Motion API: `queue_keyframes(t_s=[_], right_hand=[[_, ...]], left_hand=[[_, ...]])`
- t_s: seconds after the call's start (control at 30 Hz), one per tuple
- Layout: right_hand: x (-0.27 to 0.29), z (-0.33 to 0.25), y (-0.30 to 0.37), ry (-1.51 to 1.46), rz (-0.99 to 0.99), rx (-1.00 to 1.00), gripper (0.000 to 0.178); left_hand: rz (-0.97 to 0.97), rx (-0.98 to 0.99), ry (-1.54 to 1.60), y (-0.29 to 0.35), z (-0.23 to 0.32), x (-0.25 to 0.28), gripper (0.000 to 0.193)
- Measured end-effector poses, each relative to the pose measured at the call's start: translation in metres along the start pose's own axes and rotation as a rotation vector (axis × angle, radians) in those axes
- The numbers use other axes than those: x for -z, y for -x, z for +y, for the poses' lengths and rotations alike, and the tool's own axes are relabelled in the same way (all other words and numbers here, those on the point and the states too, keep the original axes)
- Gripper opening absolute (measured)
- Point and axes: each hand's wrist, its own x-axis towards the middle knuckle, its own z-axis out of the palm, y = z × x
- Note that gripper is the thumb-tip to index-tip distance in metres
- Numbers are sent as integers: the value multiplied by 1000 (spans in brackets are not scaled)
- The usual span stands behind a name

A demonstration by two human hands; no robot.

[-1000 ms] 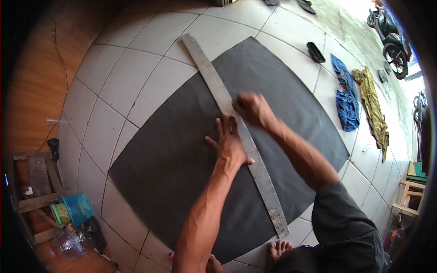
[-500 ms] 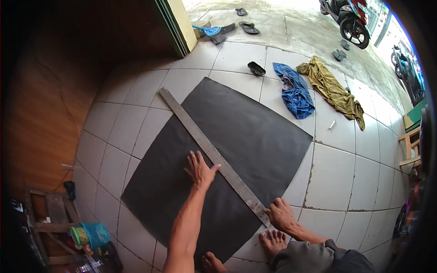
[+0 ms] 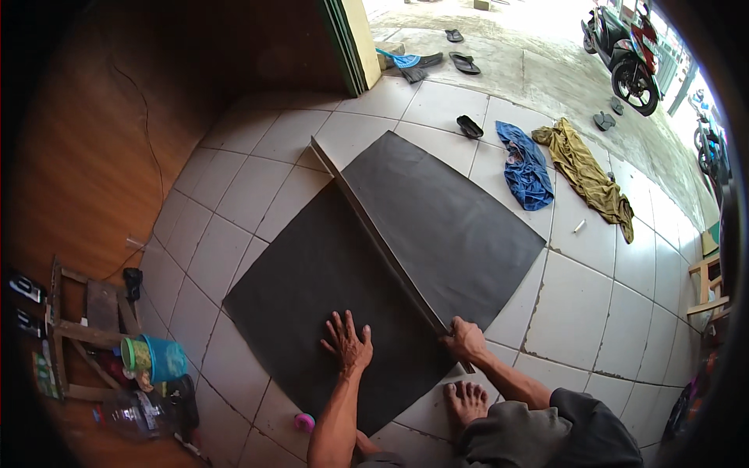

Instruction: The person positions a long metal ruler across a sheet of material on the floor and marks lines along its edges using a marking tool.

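A large black sheet (image 3: 312, 261), smooth like vinyl or leatherette, lies on the tiled floor before me. Across it, from far left to near right, runs a long metal ruler (image 3: 380, 242), tipped up on its long edge. My right hand (image 3: 466, 341) grips this ruler close to its near end, fingers wrapped round it. Flat on the sheet's near left part rests my left hand (image 3: 350, 345), fingers spread and holding nothing, apart from the ruler.
Blue cloth (image 3: 527, 168) and olive cloth (image 3: 585, 175) lie beyond the sheet, near a black brush-like object (image 3: 470, 126). At left stands a wooden frame (image 3: 90, 335) with a turquoise cup (image 3: 165, 359). My bare foot (image 3: 468, 400) is beside the sheet's near corner. A pink round object (image 3: 304, 422) sits by my left forearm.
The ruler has gone from lying flat to standing on its edge, turned up by my right hand. My left hand has come off it and slid nearer to me. The whole view has shifted slightly.
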Motion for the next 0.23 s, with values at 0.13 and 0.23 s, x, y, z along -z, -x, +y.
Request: queue_keyframes(t_s=[0.13, 0.23], right_hand=[[42, 15, -1, -220, 138, 91, 42], [76, 24, 8, -282, 128, -41, 43]], left_hand=[[-7, 14, 16, -2, -18, 2, 71], [0, -27, -8, -4, -32, 3, 72]])
